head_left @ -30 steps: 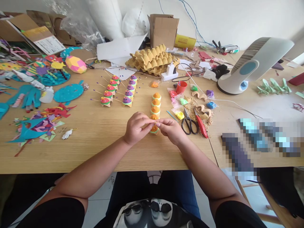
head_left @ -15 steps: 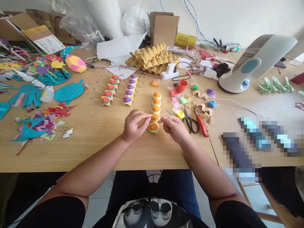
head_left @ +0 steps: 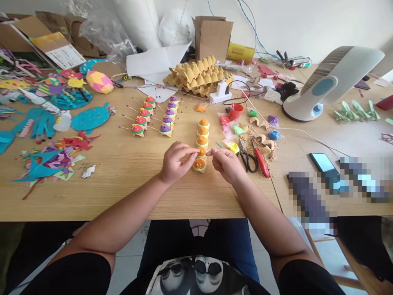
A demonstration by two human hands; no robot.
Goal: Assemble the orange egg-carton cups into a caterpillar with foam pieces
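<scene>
A row of orange-topped egg-carton cups (head_left: pixel 202 131) with pale green bands stands upright on the table before me. The nearest cup carries a small yellow smiling face. My left hand (head_left: pixel 178 163) pinches thumb and forefinger together at the left of the second-nearest cup, partly covering it. From the other side, my right hand (head_left: pixel 226 164) is closed in a pinch, its fingertips close to the same cup. Anything between the fingertips of either hand is too small to make out. A lump of yellow clay (head_left: pixel 233 147) lies just beyond my right hand.
Scissors (head_left: pixel 245 155) and a red-handled cutter (head_left: pixel 260 159) lie right of my right hand. Behind are a red cup (head_left: pixel 236 111), a power strip (head_left: pixel 220 96) and a white fan (head_left: pixel 319 86). Red (head_left: pixel 143 115) and purple (head_left: pixel 168 116) cup rows with sticks stand left.
Both hands stay almost in place in their pinches at the orange row. The whole view has shifted very slightly.
</scene>
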